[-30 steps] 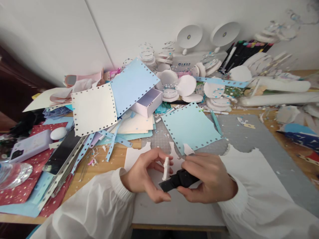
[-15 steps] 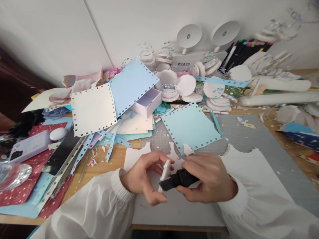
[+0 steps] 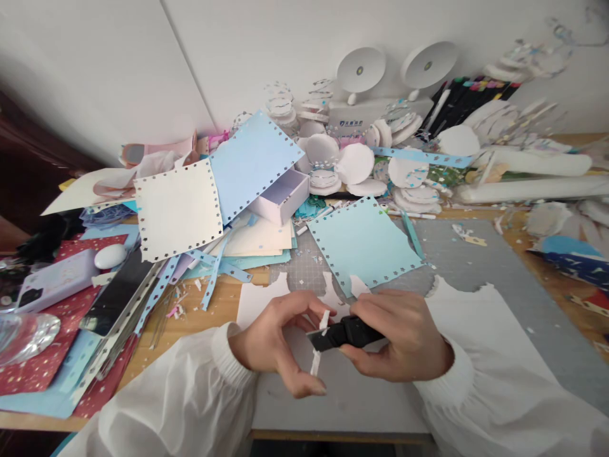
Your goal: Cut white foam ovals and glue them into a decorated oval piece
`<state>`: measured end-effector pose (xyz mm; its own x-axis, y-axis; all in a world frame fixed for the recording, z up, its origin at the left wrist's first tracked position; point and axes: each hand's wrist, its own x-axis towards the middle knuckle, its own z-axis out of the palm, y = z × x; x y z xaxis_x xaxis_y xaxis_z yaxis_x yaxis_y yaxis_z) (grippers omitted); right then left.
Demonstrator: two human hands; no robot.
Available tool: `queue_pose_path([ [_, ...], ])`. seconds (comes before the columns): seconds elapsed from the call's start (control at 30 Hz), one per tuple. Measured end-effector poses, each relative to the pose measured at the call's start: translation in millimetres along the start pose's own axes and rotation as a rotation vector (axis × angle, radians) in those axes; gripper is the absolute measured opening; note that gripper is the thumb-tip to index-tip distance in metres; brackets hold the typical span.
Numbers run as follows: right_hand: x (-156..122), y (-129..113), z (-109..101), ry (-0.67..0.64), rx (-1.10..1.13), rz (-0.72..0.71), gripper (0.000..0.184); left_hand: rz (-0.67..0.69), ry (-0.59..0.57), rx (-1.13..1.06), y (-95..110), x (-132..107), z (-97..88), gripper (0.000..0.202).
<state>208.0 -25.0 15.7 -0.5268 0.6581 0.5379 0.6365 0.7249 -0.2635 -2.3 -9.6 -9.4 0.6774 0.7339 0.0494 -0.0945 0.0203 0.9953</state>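
My left hand pinches a white foam board piece by its edge, thumb below and fingers above. The piece is thin and seen nearly edge-on. Wrapped in my right hand is a black utility knife. Its blade end points left and lies across the middle of the piece, in the gap between thumb and fingers. Beneath both hands lies a large white foam board with rounded cut-outs along its far edge.
A pale teal punched card lies on the grey cutting mat. Several white discs crowd the back near a white lamp. Cream and blue cards, a small drawer and a phone lie left.
The white piece has turned more edge-on in my left hand. The knife has shifted slightly up and right, its blade now across the piece's middle.
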Motion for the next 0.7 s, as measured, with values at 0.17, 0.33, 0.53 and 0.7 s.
queue_pose_path([
  [0.17,-1.5,-0.8,0.1,0.011,0.027,-0.003,0.028,0.157,0.065,0.101,-1.8,2.3,-1.5,0.074],
  [0.33,-1.5,-1.2,-1.0,0.009,-0.004,-0.002,0.029,0.242,0.075,0.307,3.3,6.2,-5.6,0.076],
  [0.53,-3.0,2.3,0.0,0.056,-0.055,0.028,0.028,0.197,0.02,0.287,5.3,4.6,-7.5,0.079],
  [0.7,-3.9,2.9,1.1,0.052,-0.067,0.026,0.027,0.171,0.042,0.191,5.1,4.2,-5.5,0.078],
])
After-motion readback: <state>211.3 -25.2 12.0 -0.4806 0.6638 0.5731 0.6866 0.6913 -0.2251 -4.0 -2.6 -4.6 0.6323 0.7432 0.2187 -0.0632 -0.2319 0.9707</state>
